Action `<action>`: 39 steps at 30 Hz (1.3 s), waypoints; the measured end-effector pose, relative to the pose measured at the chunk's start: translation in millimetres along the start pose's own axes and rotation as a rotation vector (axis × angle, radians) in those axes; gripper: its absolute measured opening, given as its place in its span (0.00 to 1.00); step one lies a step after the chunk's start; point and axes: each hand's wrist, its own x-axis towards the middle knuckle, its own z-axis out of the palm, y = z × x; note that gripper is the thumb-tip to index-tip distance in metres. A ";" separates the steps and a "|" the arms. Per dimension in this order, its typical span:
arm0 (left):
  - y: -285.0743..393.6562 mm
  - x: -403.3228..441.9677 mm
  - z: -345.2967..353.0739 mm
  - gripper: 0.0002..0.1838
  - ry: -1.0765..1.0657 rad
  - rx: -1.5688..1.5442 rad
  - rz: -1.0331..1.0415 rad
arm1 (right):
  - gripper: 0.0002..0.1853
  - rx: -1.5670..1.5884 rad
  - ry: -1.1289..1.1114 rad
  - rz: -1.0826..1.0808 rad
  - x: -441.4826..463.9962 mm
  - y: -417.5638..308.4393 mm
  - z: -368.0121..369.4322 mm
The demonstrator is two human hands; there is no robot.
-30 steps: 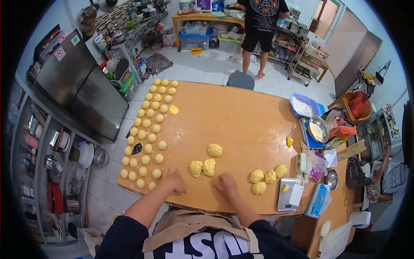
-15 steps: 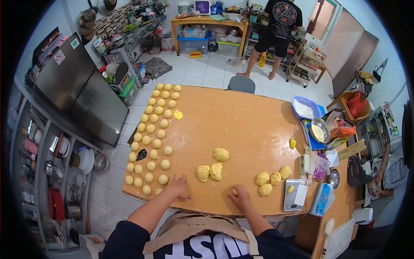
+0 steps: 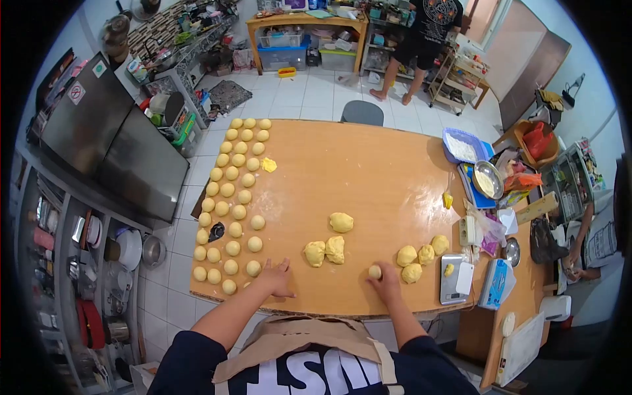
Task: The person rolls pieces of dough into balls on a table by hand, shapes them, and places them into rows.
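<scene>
The right hand (image 3: 388, 284) grips a dough ball (image 3: 374, 272) in its fingers; the left hand (image 3: 278, 280) has fingers spread open over the bench (image 3: 342, 171).

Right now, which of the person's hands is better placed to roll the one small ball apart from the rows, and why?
Probably the right hand: it touches that small ball. The left hand is farther away, spread beside the rows of balls.

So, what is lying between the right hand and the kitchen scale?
One dough lump lies between the right hand and the kitchen scale, in the head view.
</scene>
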 end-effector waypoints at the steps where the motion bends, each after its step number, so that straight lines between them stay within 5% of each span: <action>1: -0.1 -0.5 -3.5 0.57 -0.012 -0.001 0.000 | 0.31 -0.056 0.052 -0.006 16.4 -10.1 5.1; 8: -1.7 3.2 2.7 0.61 -0.008 0.031 -0.003 | 0.28 -0.039 0.149 -0.149 11.8 -18.2 11.8; 11: -0.3 1.2 4.1 0.61 0.002 0.039 0.001 | 0.20 0.157 0.377 -0.074 31.9 16.0 -3.3; 15: 3.4 4.5 1.6 0.61 -0.022 0.048 -0.025 | 0.07 -0.011 0.176 -0.152 47.5 -15.9 6.6; 18: -1.3 2.7 1.7 0.62 -0.020 0.030 -0.025 | 0.10 -0.059 -0.014 -0.459 11.8 -20.8 8.8; 24: 6.3 1.7 0.1 0.62 -0.043 0.045 -0.042 | 0.13 -0.179 0.288 -0.322 67.8 -0.3 10.4; 27: 3.8 0.8 5.6 0.62 -0.049 0.032 -0.028 | 0.14 -0.136 0.254 -0.243 71.3 -43.0 39.1; 30: -1.1 3.6 0.4 0.62 -0.036 0.015 -0.026 | 0.13 -0.098 0.035 -0.400 32.1 -18.1 36.1; 39: 0.8 2.9 6.3 0.61 -0.035 0.048 -0.014 | 0.15 -0.044 0.231 -0.172 77.7 -34.9 37.4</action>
